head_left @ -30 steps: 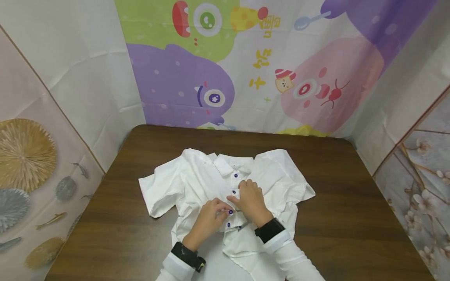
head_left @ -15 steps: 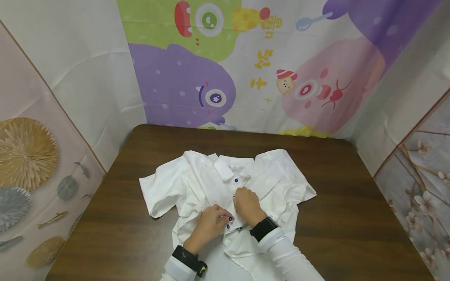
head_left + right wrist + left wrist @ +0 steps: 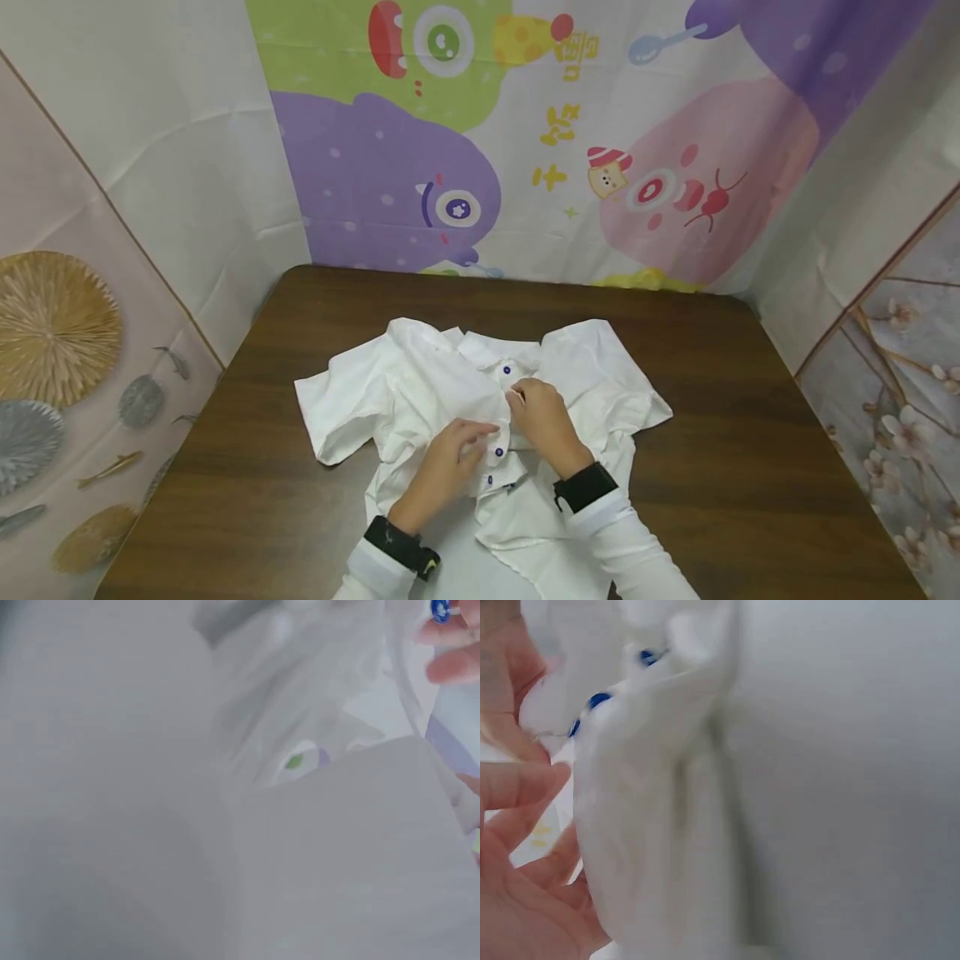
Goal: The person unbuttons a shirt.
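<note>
White shirt [image 3: 420,392] lies face up on the brown bench [image 3: 750,467], collar [image 3: 487,350] pointing away from the person, short sleeves spread to either side. All positions below are taken from the collar.

Button placket [image 3: 501,433] runs from the collar toward the person. Blue buttons visible: one just below the collar [image 3: 507,370], two lower down [image 3: 498,452] [image 3: 489,480], near the left hand.

Left hand [image 3: 444,471]: fingers curled, pinching the placket edge partway down from the collar. Left wrist view shows its fingers [image 3: 517,787] against a raised fold of white cloth, with blue buttons [image 3: 598,699] at the fold's top.

Right hand [image 3: 543,421]: fingers curled over the placket on the far side of the left hand, closer to the collar. Grip is on the cloth; whether a button is between the fingertips cannot be told. Right wrist view is mostly blurred white fabric, with one blue button [image 3: 439,610] and fingertips at the upper right corner.

Progress, as judged: the top button looks fastened and the work is at mid-placket. The hem end toward the person lies rumpled and parted, so the lower buttons seem left to do.
</note>
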`<state>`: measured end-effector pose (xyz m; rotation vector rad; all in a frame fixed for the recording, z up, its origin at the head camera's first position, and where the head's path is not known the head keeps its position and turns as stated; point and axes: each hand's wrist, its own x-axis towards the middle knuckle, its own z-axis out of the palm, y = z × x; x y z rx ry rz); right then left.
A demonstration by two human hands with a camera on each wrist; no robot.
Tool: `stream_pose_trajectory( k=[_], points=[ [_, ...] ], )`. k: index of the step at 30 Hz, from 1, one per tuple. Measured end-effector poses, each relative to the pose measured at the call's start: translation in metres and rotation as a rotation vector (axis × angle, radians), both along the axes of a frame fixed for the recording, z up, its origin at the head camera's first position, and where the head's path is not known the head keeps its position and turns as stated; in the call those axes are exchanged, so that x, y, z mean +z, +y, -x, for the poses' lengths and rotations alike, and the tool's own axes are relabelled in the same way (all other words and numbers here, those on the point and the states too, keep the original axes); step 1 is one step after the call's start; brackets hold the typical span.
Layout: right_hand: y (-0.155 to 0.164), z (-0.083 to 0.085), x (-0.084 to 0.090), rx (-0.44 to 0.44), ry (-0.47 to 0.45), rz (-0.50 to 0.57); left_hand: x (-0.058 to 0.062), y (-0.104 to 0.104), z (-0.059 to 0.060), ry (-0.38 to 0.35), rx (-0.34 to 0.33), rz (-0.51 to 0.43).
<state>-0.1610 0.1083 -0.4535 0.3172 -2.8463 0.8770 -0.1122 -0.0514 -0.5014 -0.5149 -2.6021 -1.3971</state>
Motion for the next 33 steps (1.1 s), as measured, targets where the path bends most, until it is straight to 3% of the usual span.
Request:
stream_pose_trajectory(
  k=[6, 10, 14, 18, 22, 33],
  points=[
    [0.008, 0.009, 0.015, -0.062, 0.032, 0.197, 0.039, 0.005, 0.024, 0.081, -0.004, -0.059],
    [0.012, 0.011, 0.022, -0.079, 0.022, 0.267, 0.061, 0.014, 0.043, 0.116, 0.01, -0.014],
    [0.013, 0.012, 0.027, -0.077, 0.033, 0.303, 0.075, 0.025, 0.057, 0.128, 0.039, 0.069],
    [0.014, 0.011, 0.031, -0.08, 0.1, 0.342, 0.083, 0.033, 0.065, 0.13, 0.053, 0.147],
    [0.013, 0.009, 0.036, -0.101, 0.164, 0.399, 0.087, 0.037, 0.068, 0.168, 0.049, 0.146],
    [0.012, 0.003, 0.048, -0.078, 0.222, 0.434, 0.102, 0.035, 0.063, 0.259, 0.051, 0.158]
  ],
)
